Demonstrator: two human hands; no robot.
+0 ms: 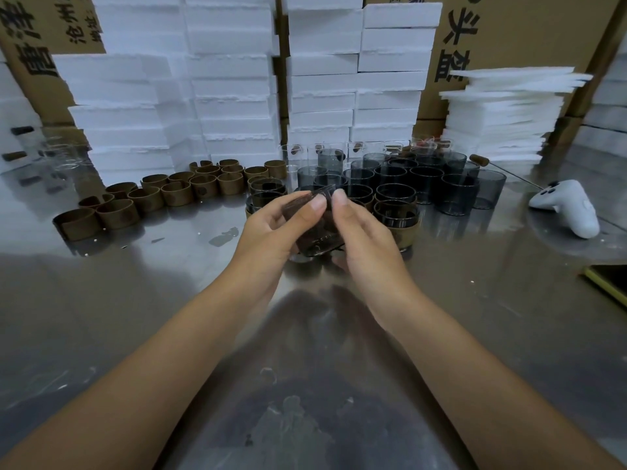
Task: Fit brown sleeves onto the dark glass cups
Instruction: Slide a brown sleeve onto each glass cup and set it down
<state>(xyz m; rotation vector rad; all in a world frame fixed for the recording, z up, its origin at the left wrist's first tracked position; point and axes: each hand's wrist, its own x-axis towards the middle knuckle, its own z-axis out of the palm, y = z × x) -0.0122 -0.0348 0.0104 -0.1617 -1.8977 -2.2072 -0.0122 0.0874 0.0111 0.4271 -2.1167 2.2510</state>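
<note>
Both hands hold one dark glass cup [319, 237] tilted above the steel table [135, 300]. My left hand [271, 228] grips its left side, thumb near the rim. My right hand [359, 239] grips the right side, thumb against the rim. A brown sleeve seems to wrap the cup, though blur and my fingers hide most of it. Loose brown sleeves [176, 191] lie in rows at the left. Bare dark cups [424, 178] crowd together behind my hands. Sleeved cups [397, 218] stand just beyond my right hand.
Stacks of white foam boxes [230, 79] line the back, with thin foam sheets [502, 113] piled at the right. A white game controller [566, 206] lies on the right of the table. Clear glasses [61, 154] stand at the far left. Cardboard cartons rise behind.
</note>
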